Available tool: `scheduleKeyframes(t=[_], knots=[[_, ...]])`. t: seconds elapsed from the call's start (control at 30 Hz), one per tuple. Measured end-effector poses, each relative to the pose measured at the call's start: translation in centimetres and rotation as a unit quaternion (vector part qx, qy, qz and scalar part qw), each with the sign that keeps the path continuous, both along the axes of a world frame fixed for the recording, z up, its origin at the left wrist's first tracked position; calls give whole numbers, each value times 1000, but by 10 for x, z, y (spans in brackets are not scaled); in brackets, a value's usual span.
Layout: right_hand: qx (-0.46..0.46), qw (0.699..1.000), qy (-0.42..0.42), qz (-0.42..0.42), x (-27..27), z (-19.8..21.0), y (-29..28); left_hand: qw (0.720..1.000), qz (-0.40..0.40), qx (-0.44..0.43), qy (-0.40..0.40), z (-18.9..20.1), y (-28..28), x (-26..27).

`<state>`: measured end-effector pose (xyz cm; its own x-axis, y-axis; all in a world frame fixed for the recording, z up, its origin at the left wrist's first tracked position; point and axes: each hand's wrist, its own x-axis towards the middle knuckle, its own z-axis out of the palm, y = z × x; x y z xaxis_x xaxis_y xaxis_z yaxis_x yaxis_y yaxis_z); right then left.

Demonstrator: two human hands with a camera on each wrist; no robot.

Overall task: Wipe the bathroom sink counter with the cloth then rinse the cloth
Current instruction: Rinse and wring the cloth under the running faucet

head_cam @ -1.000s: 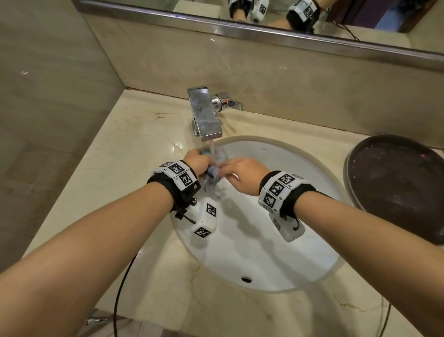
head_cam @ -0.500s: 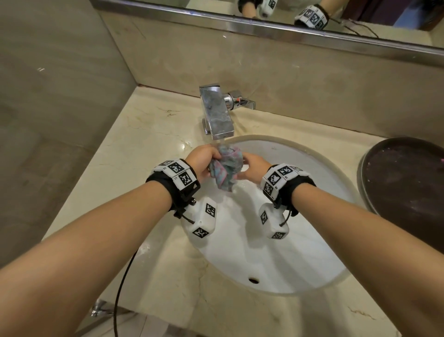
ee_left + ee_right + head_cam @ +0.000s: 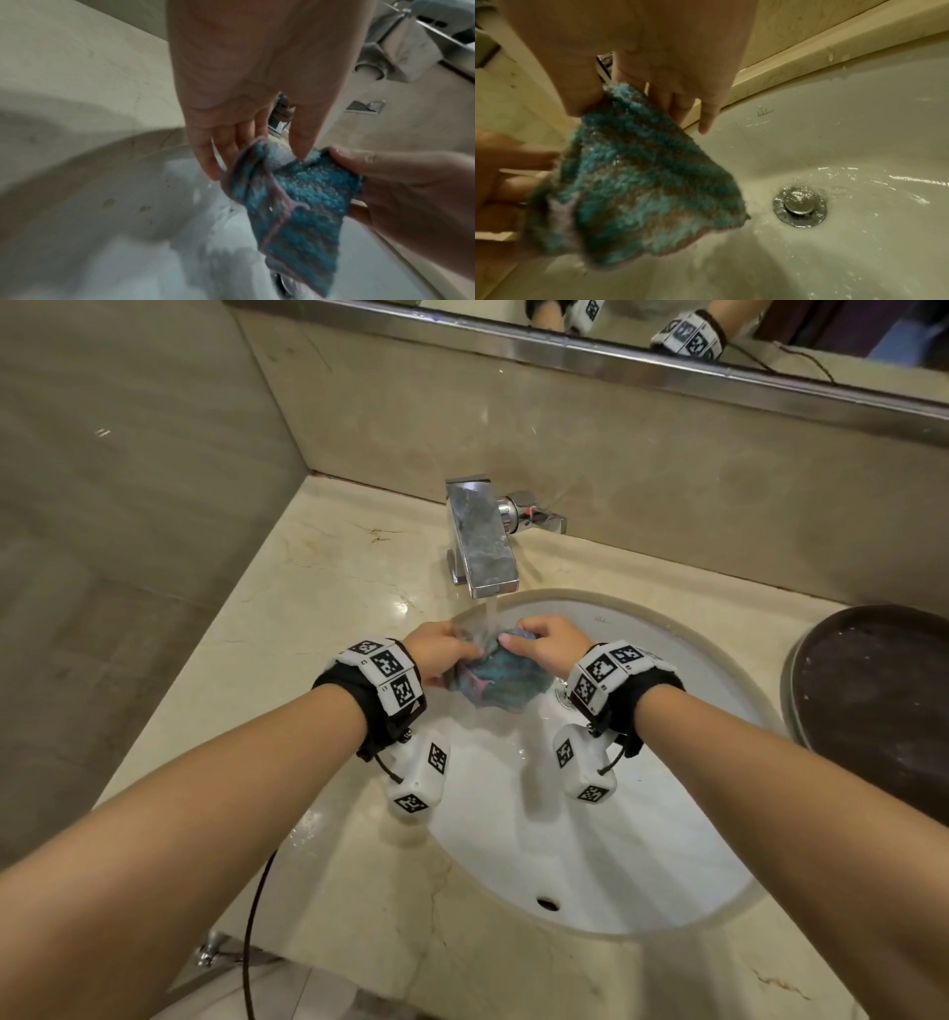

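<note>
A wet blue and pink-grey cloth [image 3: 495, 677] [image 3: 303, 201] [image 3: 639, 172] hangs over the white sink basin [image 3: 642, 839], under the water running from the chrome tap [image 3: 480, 541]. My left hand [image 3: 444, 654] [image 3: 257, 142] pinches the cloth's left upper edge between thumb and fingers. On the other side my right hand [image 3: 547, 644] [image 3: 618, 97] pinches the right upper edge. Between the two hands the cloth is spread out, its lower part drooping toward the basin. The beige marble counter [image 3: 318, 608] surrounds the basin.
A dark round tray [image 3: 873, 711] sits on the counter at the right. The chrome drain [image 3: 799, 207] lies below the cloth with water flowing round it. Behind the tap are a backsplash and mirror [image 3: 770, 331]; a tiled wall stands at the left.
The cloth was bunched between both hands under the stream; now the hands have drawn apart and the cloth hangs spread open between them. The head view has shifted a little.
</note>
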<state>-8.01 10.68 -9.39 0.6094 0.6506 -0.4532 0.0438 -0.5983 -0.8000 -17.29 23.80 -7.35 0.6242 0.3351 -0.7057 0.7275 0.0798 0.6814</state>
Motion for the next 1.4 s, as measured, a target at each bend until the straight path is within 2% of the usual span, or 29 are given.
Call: scheduleKeyframes(t=[0.1, 0.33, 0.43, 0.57, 0.67, 0.8, 0.87, 0.93, 1.03, 1.13, 1.27, 1.4], knots=[[27, 1000, -1, 3, 0, 1, 0, 992, -85, 87, 17, -2, 0, 2], [52, 998, 30, 10, -3, 18, 11, 972, -147, 141, -119, 4, -5, 9], [43, 998, 30, 25, -3, 23, 12, 960, -184, 194, -79, 3, 0, 11], [-52, 995, -13, 84, 0, 23, 9, 940, -204, 273, -15, 3, 9, 8], [-141, 975, -72, 154, 3, 20, 5, 948, -204, 242, -47, 2, 12, 7], [-222, 932, -171, 228, 6, 17, 1, 963, -159, 200, -92, 12, 8, 7], [-242, 930, -180, 209, 8, 13, -2, 969, -134, 184, -97, 14, 7, 7], [-234, 947, -157, 153, 8, 8, -4, 976, -112, 156, -97, 12, 6, 6], [-198, 974, -93, 65, 7, 3, -9, 986, -70, 112, -97, 11, 5, 4], [-119, 993, -9, -25, 7, 0, -15, 990, -20, 98, -102, 10, 7, 4], [-73, 991, 16, -115, 10, -1, -16, 988, -36, 121, -84, 5, 12, 1], [-90, 988, 7, -122, 14, -1, -12, 989, -75, 121, -44, 0, 12, -6]])
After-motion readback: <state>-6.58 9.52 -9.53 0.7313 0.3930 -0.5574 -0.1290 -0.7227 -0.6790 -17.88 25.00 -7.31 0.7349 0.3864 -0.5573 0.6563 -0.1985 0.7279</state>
